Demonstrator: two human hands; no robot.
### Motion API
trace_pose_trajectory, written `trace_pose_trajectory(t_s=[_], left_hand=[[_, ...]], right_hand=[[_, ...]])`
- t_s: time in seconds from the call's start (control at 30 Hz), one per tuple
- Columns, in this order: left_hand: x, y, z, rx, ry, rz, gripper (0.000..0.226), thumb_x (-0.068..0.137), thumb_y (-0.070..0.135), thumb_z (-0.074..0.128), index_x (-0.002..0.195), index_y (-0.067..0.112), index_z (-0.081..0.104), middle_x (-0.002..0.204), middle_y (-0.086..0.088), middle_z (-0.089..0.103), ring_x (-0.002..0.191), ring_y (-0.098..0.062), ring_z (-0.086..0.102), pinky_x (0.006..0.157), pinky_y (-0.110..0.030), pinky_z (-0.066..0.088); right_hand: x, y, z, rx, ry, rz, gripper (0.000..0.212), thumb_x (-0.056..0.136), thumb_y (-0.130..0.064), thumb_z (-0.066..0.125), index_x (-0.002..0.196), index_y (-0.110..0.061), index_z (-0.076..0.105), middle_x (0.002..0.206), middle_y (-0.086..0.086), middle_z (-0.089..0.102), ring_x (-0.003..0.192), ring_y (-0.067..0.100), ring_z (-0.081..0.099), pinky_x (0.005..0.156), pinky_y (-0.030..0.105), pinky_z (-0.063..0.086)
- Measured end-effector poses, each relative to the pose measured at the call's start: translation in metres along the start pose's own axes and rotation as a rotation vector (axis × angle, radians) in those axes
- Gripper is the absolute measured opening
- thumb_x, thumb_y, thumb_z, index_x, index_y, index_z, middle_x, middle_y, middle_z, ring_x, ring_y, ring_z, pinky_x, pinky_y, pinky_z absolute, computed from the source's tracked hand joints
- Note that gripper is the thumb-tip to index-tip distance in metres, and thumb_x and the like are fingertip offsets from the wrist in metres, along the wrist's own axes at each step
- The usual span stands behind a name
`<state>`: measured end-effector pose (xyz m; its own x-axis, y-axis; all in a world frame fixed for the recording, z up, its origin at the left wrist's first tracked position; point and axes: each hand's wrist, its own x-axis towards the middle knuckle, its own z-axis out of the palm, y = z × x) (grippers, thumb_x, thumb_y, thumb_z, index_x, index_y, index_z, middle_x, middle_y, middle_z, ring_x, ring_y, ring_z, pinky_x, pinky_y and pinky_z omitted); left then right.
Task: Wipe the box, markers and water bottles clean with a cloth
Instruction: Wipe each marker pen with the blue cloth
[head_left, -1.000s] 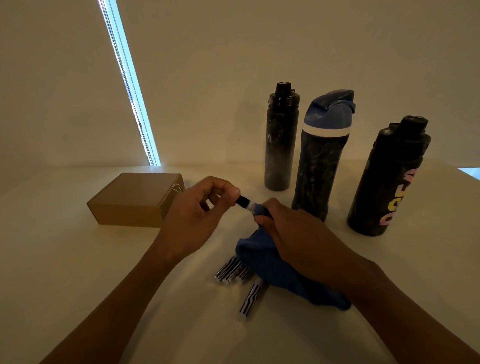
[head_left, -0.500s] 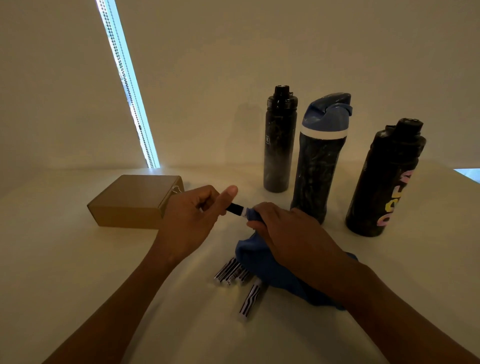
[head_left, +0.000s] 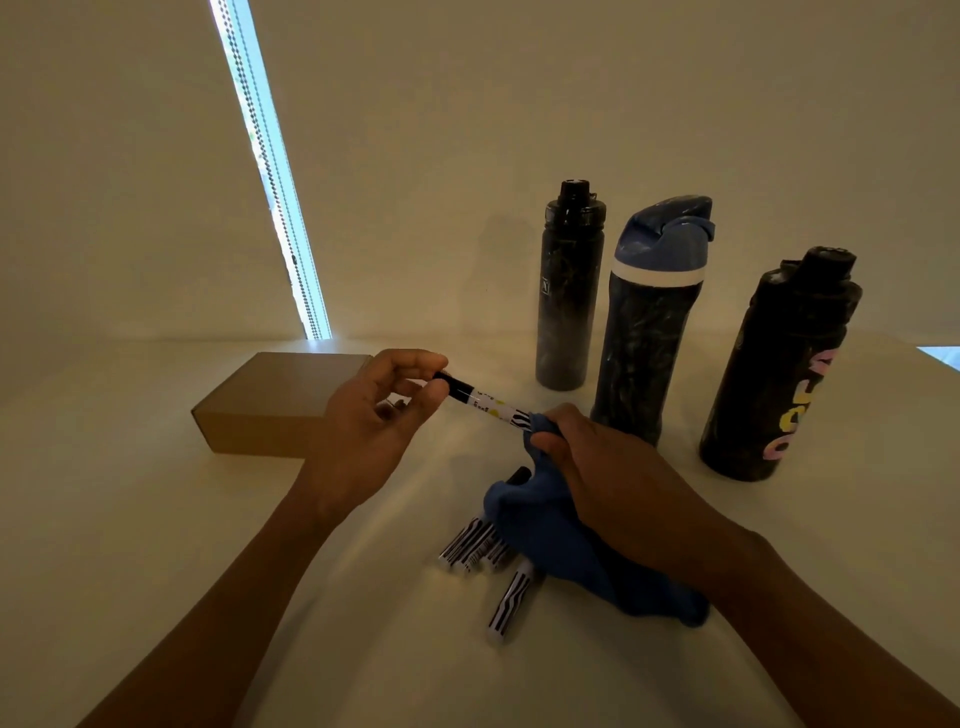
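The left hand (head_left: 374, 415) held a marker (head_left: 483, 397) above the tabletop (head_left: 156, 519), its thumb and fingers (head_left: 415, 361) curled and pinching the black cap end. The marker slanted down to the right, and its far end went into a fold of the blue cloth (head_left: 561, 545). The right hand (head_left: 602, 467) gripped that fold round the marker, fingers curled tight. The rest of the cloth trailed down onto the tabletop under the right wrist.

More markers (head_left: 470, 545) lay side by side, partly under the cloth's left edge, and one striped marker (head_left: 509, 603) lay just in front of them. A brown box (head_left: 270, 400) sat closed behind the left hand. Three water bottles stood upright at the back right: a slim black bottle (head_left: 569, 301), a blue-lidded bottle (head_left: 649, 338) just beside it, and a black bottle with pink lettering (head_left: 779, 374) farther right. A bright strip of light (head_left: 275, 182) ran down the wall.
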<state>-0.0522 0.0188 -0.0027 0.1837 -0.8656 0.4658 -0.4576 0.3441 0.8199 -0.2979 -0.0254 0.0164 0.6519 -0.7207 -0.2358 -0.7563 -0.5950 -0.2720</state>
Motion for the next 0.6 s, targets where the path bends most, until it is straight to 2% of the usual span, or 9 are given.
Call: trace_pose_trajectory(t_s=[0.03,0.1,0.13,0.23,0.37,0.43,0.53,0.57,0.6], left_hand=[[0.0,0.0,0.001,-0.01,0.0,-0.024,0.022,0.096,0.041,0.069,0.116,0.033,0.07,0.107,0.01,0.074,0.095,-0.016,0.073,0.084,-0.044,0.061],[-0.001,0.0,0.003,-0.017,-0.007,-0.052,0.022,0.095,0.045,0.067,0.111,0.031,0.072,0.101,0.007,0.077,0.086,-0.013,0.073,0.075,-0.035,0.056],[-0.002,0.0,0.004,-0.052,-0.01,-0.067,0.021,0.095,0.043,0.068,0.11,0.029,0.073,0.099,0.005,0.077,0.084,-0.013,0.073,0.072,-0.034,0.054],[-0.003,0.0,0.005,-0.221,-0.004,-0.097,0.022,0.095,0.031,0.071,0.114,0.021,0.075,0.096,-0.002,0.076,0.081,-0.015,0.067,0.067,-0.034,0.051],[-0.005,-0.001,0.012,-0.398,0.037,-0.204,0.03,0.097,0.03,0.067,0.122,0.014,0.074,0.103,-0.004,0.076,0.085,-0.017,0.064,0.068,-0.035,0.049],[-0.007,-0.001,0.016,-0.407,0.027,-0.25,0.032,0.099,0.034,0.064,0.122,0.013,0.073,0.11,-0.004,0.077,0.088,-0.019,0.065,0.067,-0.034,0.05],[-0.011,0.002,0.023,-0.347,-0.001,-0.277,0.031,0.099,0.038,0.063,0.113,0.013,0.075,0.106,-0.001,0.078,0.086,-0.017,0.067,0.063,-0.029,0.051],[-0.012,0.003,0.025,-0.318,-0.017,-0.276,0.03,0.098,0.039,0.064,0.11,0.014,0.076,0.104,0.0,0.078,0.085,-0.016,0.068,0.061,-0.028,0.051],[-0.014,0.004,0.028,-0.295,-0.036,-0.272,0.029,0.097,0.04,0.066,0.108,0.015,0.076,0.102,0.002,0.079,0.083,-0.014,0.068,0.06,-0.027,0.051]], right_hand=[[-0.004,-0.001,0.003,-0.006,-0.006,-0.007,0.098,0.078,-0.086,0.039,0.144,-0.014,0.026,0.136,0.009,0.049,0.117,0.032,0.054,0.091,0.015,0.045],[-0.007,0.005,0.014,-0.019,0.411,-0.041,0.054,0.097,-0.067,0.022,0.128,-0.026,0.038,0.106,0.0,0.061,0.09,0.023,0.062,0.082,0.035,0.054],[-0.009,0.004,0.016,-0.067,0.486,-0.023,0.037,0.102,-0.055,0.027,0.126,-0.029,0.039,0.105,0.0,0.061,0.088,0.021,0.062,0.081,0.04,0.054],[-0.001,0.005,0.021,-0.166,0.209,0.021,0.049,0.1,-0.04,0.052,0.143,-0.028,0.032,0.133,0.0,0.048,0.111,0.019,0.056,0.093,0.029,0.045],[-0.013,0.003,0.033,0.023,0.622,-0.119,0.021,0.104,-0.043,0.033,0.12,-0.033,0.043,0.086,0.003,0.062,0.074,0.014,0.062,0.068,0.036,0.053],[-0.006,0.004,0.03,-0.031,0.496,-0.083,0.022,0.103,-0.046,0.035,0.122,-0.036,0.042,0.095,0.009,0.063,0.081,0.018,0.064,0.075,0.041,0.056],[0.021,0.005,0.008,-0.153,0.06,0.068,0.06,0.095,-0.041,0.059,0.147,-0.031,0.03,0.142,0.006,0.039,0.118,0.025,0.055,0.097,0.037,0.049],[0.019,0.006,0.012,-0.191,0.069,0.078,0.059,0.095,-0.043,0.059,0.146,-0.031,0.032,0.139,0.005,0.041,0.115,0.025,0.057,0.094,0.038,0.05],[0.014,0.007,0.018,-0.215,0.199,0.045,0.046,0.097,-0.048,0.052,0.139,-0.033,0.039,0.126,0.005,0.051,0.104,0.025,0.061,0.086,0.039,0.052]])
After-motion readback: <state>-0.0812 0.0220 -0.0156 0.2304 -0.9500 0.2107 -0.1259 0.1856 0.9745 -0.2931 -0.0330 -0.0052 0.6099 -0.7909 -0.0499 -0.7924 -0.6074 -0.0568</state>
